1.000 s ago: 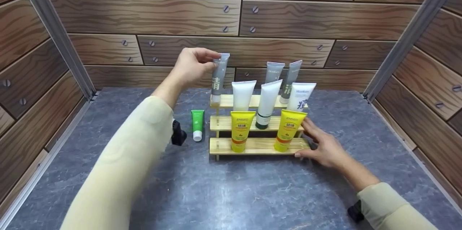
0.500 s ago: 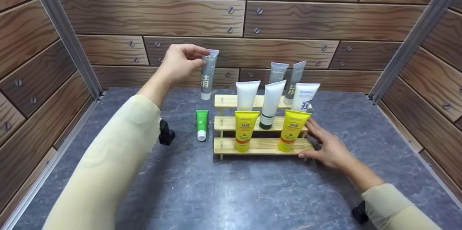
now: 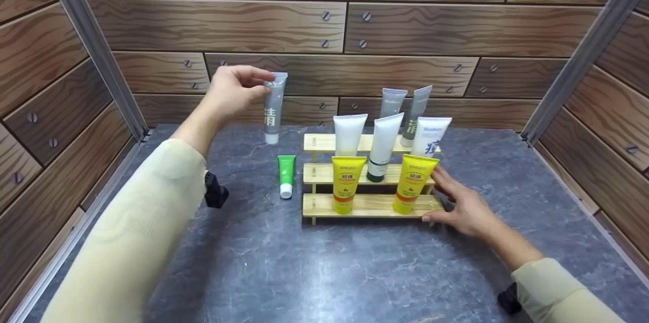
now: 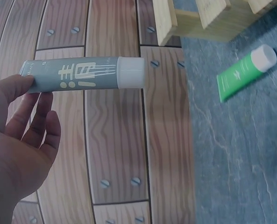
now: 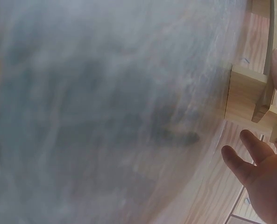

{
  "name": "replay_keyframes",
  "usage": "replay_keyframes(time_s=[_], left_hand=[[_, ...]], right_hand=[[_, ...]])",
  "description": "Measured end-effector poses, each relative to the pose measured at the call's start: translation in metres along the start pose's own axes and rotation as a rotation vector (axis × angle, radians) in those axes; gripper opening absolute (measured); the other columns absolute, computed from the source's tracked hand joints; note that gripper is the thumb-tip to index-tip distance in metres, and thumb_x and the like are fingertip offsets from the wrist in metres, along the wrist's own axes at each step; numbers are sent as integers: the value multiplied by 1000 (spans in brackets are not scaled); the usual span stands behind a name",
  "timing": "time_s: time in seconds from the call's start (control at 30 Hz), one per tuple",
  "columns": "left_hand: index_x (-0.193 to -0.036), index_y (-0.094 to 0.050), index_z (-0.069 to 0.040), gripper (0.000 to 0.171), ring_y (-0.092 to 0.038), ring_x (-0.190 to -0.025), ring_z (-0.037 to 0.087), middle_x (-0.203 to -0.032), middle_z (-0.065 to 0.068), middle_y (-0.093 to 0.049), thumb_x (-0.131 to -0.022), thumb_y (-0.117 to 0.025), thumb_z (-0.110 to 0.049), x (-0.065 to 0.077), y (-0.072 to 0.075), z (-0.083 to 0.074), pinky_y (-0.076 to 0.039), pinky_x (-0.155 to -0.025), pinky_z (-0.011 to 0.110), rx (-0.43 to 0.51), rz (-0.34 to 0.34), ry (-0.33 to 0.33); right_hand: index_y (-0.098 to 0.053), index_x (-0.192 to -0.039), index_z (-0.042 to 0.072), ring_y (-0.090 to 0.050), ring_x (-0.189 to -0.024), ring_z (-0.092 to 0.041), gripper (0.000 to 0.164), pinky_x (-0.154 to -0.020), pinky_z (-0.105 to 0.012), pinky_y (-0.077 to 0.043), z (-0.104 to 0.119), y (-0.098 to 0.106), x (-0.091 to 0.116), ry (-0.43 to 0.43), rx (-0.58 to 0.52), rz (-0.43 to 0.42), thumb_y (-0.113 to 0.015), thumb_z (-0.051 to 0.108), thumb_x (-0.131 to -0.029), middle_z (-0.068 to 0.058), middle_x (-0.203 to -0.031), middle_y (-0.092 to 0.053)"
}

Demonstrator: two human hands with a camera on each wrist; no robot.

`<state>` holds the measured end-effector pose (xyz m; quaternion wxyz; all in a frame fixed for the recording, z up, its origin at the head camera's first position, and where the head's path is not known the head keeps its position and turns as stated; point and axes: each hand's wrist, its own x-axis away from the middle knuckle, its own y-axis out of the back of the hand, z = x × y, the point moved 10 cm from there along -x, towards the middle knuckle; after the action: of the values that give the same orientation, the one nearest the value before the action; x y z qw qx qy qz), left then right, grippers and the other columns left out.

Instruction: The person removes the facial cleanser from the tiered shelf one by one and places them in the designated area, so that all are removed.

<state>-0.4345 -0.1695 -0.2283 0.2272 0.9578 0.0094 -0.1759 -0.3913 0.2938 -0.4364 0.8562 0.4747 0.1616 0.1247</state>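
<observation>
In the head view my left hand (image 3: 232, 92) pinches a grey squeeze tube (image 3: 274, 110) by its flat top end, left of the rack. The tube hangs with its white cap down; the left wrist view shows the thumb on one side and fingertips behind. My right hand (image 3: 469, 211) grips the right end of a three-tier wooden rack (image 3: 372, 206), its thumb at the front of the lowest step. Yellow tubes (image 3: 346, 186) stand on that step, white tubes (image 3: 350, 135) on the middle one, and two grey tubes (image 3: 418, 110) on the top.
A small green tube (image 3: 286, 171) with a white cap lies on the grey marbled table (image 3: 355, 277), just left of the rack. Wood-patterned walls (image 3: 268, 24) enclose the back and both sides, with metal posts (image 3: 91, 44) at the corners.
My left hand has carried the grey tube off the left end of the top step and away to the left. My right hand has stayed at the rack. The view has shifted slightly.
</observation>
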Motion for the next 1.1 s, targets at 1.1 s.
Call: replay_keyframes(time_s=[1.1], left_hand=[[-123, -77, 1, 25, -64, -96, 16, -117, 18, -75, -98, -71, -1, 23, 11, 68, -53, -79, 25, -7, 17, 110]], right_hand=[[-27, -168, 12, -26, -153, -52, 116, -118, -73, -21, 0, -1, 1, -12, -16, 8, -88, 55, -79, -13, -175, -15]])
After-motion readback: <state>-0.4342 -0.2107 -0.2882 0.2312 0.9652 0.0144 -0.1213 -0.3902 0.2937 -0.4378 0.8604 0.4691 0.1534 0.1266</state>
